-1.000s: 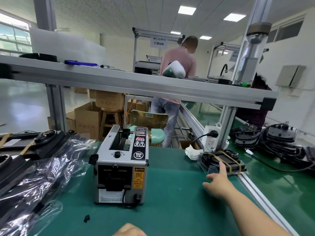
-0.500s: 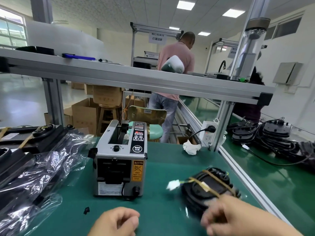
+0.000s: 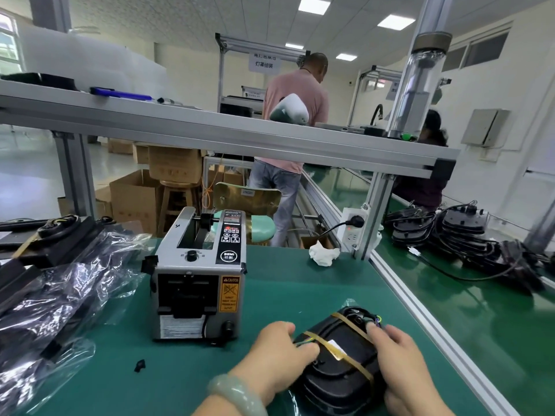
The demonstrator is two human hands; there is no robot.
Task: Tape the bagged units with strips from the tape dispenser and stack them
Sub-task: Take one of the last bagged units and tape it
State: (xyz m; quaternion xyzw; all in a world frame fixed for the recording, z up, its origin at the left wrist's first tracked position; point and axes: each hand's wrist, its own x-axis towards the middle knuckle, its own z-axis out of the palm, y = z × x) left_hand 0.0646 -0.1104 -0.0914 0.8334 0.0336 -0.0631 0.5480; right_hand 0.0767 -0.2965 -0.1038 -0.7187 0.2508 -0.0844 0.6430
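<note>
Head-camera view of your workbench. Both your hands are now on one bagged unit (image 3: 339,370), a flat black housing in clear film. It lies on the green mat (image 3: 285,295) close in front of you, just right of the tape dispenser (image 3: 200,274).

A second ago this unit sat at the far right edge of the mat by the frame post, with only your right hand reaching for it. Half a second ago it was sliding towards you. It has now arrived and your left hand has joined in, so the fetch looks finished and taping or checking comes next.

Your left hand (image 3: 277,352), with a pale green bangle (image 3: 237,393) on its wrist, has its fingers curled against the unit's left edge, gripping it near thin green and yellow wires. Your right hand (image 3: 402,367) lies over the right side with fingers bent down, holding it; the thumb is hidden. Two tan tape strips (image 3: 336,351) already cross the unit.

Readable writing:
- A yellow sticker (image 3: 229,292) on the dispenser's front says "CAUTION".
- A round black label (image 3: 228,255) reads "SEMI" above two Chinese characters.
- A hanging sign (image 3: 264,62) in the background carries Chinese text.
- A small white label on the unit is too small to read.

You cannot tell whether a strip waits at the dispenser's mouth.
</note>
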